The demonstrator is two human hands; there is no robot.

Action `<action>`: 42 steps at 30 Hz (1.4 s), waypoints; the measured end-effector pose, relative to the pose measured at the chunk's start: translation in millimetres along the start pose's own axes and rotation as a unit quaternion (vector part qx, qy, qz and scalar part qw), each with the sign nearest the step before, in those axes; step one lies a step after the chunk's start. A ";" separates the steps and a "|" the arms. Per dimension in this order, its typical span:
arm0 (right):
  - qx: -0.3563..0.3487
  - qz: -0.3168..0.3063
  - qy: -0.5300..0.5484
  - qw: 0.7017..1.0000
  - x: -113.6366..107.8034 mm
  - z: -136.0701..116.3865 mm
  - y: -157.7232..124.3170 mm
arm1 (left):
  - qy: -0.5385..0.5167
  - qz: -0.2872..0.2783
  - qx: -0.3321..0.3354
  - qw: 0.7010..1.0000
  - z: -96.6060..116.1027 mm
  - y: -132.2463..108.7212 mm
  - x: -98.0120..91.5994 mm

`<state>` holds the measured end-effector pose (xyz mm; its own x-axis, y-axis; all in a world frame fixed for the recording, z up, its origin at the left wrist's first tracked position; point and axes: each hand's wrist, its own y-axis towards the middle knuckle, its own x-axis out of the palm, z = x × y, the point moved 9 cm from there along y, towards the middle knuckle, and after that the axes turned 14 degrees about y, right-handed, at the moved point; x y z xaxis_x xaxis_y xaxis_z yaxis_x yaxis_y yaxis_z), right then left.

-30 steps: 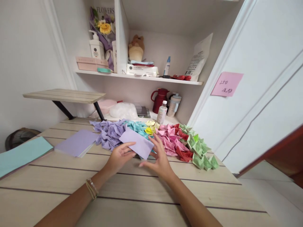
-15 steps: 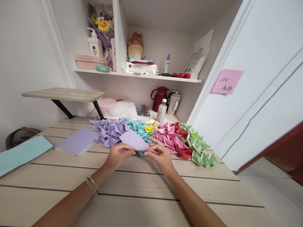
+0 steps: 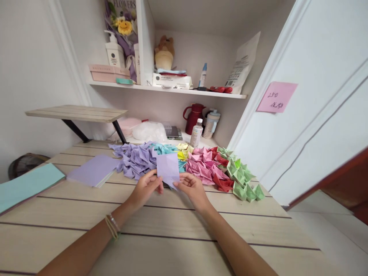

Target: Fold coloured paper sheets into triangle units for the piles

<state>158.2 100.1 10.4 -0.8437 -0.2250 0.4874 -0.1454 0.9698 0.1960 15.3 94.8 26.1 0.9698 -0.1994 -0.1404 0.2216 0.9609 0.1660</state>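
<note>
A small sheet of purple paper [image 3: 167,167] stands raised above the table, with a crease across its lower part and a narrowing bottom edge. My right hand [image 3: 191,188] pinches its lower right edge between thumb and fingers. At the lower left edge, my left hand [image 3: 147,187] is closed with thumb and fingers curled against the paper; part of its grip is hidden. Just behind the sheet lie folded purple paper pieces [image 3: 136,161] and blue ones [image 3: 163,148], partly covered by it. Folded pink pieces [image 3: 201,166] spread out to the right.
Flat purple sheets [image 3: 93,170] and blue-green sheets [image 3: 28,188] lie to the left on the slatted table [image 3: 161,237]. Green folded pieces [image 3: 241,174] sit at the right. A small raised stand [image 3: 76,113], a clear bottle [image 3: 196,134] and a red jug [image 3: 194,119] stand behind.
The purple paper has turned from a slanted, flatter pose to upright facing me, now showing a crease. My left hand has shifted slightly, and its fingers are more curled.
</note>
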 end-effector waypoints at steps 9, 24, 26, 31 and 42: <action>-0.139 -0.076 -0.295 0.942 14.7 -45.0 -10.5 | 0.043 0.017 0.019 0.999 -12.1 3.3 -7.2; -0.022 -0.008 0.001 1.000 3.3 -20.4 -4.5 | -0.001 0.068 0.034 0.997 11.8 -5.2 -9.1; -0.010 -0.008 0.013 1.000 5.4 -21.0 -5.1 | -0.004 0.050 0.037 0.998 12.7 -3.6 -6.1; 0.005 0.029 -0.003 1.000 2.1 -22.4 -7.5 | 0.003 0.014 -0.006 1.000 -2.3 2.3 -2.1; 0.139 0.022 0.137 0.980 11.1 7.2 -15.4 | -0.116 -0.017 -0.066 0.991 -20.1 -0.8 7.3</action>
<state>147.4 83.3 6.7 -0.6870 -0.1615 0.7085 -0.2787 0.9590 -0.0516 20.2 96.4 5.3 0.9624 -0.2572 0.0878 0.2552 0.9663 0.0340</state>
